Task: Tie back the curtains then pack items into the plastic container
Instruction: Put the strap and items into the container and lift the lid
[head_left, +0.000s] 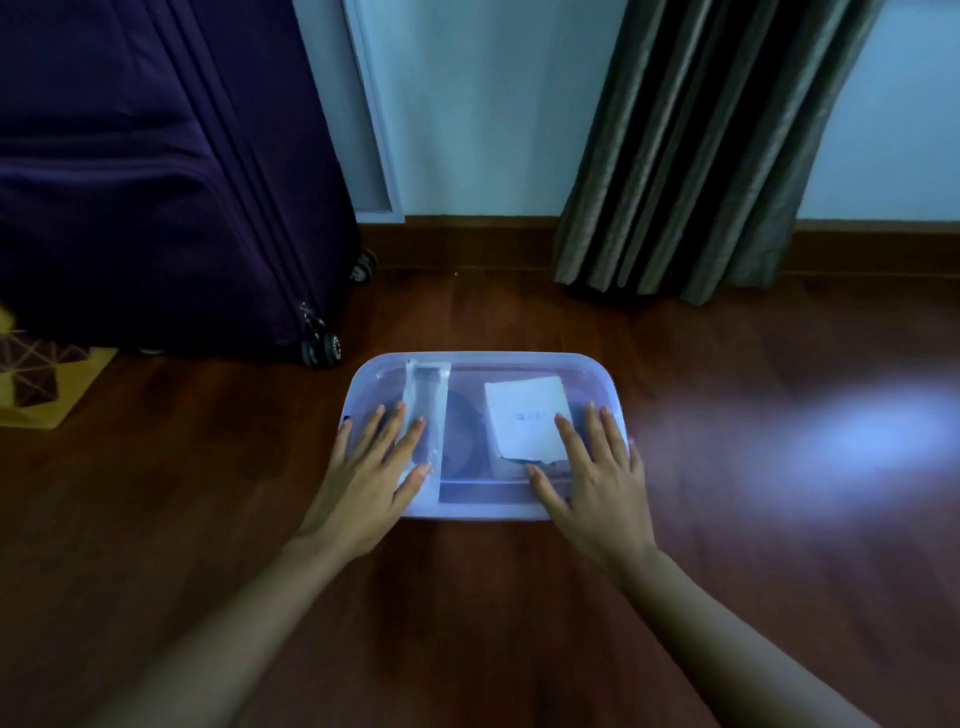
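Note:
A clear plastic container (483, 364) with its lid on sits on the wooden floor in front of me. Through the lid I see a long clear packet (427, 395), a dark round item (462, 436) and a white booklet (524, 415). My left hand (371, 470) lies flat on the lid's near left part, fingers spread. My right hand (589, 473) lies flat on the near right part, fingers spread. Neither hand holds anything. A gathered brown-grey curtain (691, 156) hangs against the wall at the back right, reaching the floor.
A large dark purple suitcase (156, 171) on wheels stands at the back left. A patterned yellow mat (36, 379) lies at the far left edge. A white door frame (371, 114) and wall run behind. A bright light patch (852, 436) falls on the floor at right.

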